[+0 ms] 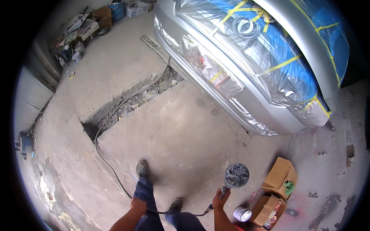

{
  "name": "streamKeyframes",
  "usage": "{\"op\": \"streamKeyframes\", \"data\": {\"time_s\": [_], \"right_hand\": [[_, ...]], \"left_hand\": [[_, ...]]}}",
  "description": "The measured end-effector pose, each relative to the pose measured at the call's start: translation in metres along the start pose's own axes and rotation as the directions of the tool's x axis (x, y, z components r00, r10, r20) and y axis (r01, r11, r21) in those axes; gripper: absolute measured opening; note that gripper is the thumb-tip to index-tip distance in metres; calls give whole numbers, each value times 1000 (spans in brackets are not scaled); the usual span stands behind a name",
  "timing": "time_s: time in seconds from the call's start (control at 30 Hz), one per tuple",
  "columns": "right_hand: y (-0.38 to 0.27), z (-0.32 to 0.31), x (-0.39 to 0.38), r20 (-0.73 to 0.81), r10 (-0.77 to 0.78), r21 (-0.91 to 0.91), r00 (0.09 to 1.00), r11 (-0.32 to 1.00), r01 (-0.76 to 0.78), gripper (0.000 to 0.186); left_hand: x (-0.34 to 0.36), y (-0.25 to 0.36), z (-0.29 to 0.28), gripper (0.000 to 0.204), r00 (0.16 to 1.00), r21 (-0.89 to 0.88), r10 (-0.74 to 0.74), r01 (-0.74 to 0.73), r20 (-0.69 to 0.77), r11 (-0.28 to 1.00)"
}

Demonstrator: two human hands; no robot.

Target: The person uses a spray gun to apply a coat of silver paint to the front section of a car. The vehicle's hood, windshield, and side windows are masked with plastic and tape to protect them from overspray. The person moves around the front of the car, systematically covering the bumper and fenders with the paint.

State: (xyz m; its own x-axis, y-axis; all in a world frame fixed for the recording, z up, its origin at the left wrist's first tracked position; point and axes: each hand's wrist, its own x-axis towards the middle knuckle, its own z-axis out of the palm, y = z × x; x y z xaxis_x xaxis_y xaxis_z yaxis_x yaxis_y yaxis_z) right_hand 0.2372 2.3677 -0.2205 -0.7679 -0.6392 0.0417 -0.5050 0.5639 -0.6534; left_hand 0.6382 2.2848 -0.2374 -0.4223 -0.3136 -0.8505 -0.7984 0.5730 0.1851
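Observation:
My right hand [221,199] is closed round the handle of a spray gun [223,189], whose round grey-stained cup [236,175] faces up. An air hose [107,162] joins the gun's lower end and runs across in front of my legs. At my left thigh, my left hand [138,206] is closed around that hose. Ahead to the right stands a silver car [269,111], its openings covered with clear and blue plastic film [285,63] held by yellow tape [278,66]. The gun is apart from the car.
A rubble-filled trench [133,104] cuts through the concrete floor, with the hose lying along it. Cardboard boxes [279,175] and a white tub [242,214] sit close by on my right. Paper, buckets [116,10] and cans pile up at the far left.

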Motion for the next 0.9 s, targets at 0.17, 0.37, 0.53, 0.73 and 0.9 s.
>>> {"op": "streamKeyframes", "data": {"time_s": [0.17, 0.37, 0.53, 0.73, 0.9], "right_hand": [[-7, -97, -14, -52, -92, 274, 994, 956, 102, 57], [-29, -207, -60, -99, -177, 164, 979, 968, 192, 52], [-64, -272, -123, 25, 82, 450, 996, 889, -84, 25], [-58, -300, -216, -54, 90, 557, 994, 829, -45, 41], [-112, -328, -279, -109, 182, 616, 977, 784, -78, 35]], "left_hand": [[-96, 37, -23, 34, 986, 114, -108, 93, 131, 989], [-217, 59, -14, 28, 982, 137, -122, 141, -143, 980], [-286, 65, 31, 28, 970, 32, -147, 156, -193, 987], [-334, 45, 158, 33, 947, -275, -314, 285, -68, 918], [-380, 18, 231, 32, 906, -383, -414, 355, -82, 853]]}}
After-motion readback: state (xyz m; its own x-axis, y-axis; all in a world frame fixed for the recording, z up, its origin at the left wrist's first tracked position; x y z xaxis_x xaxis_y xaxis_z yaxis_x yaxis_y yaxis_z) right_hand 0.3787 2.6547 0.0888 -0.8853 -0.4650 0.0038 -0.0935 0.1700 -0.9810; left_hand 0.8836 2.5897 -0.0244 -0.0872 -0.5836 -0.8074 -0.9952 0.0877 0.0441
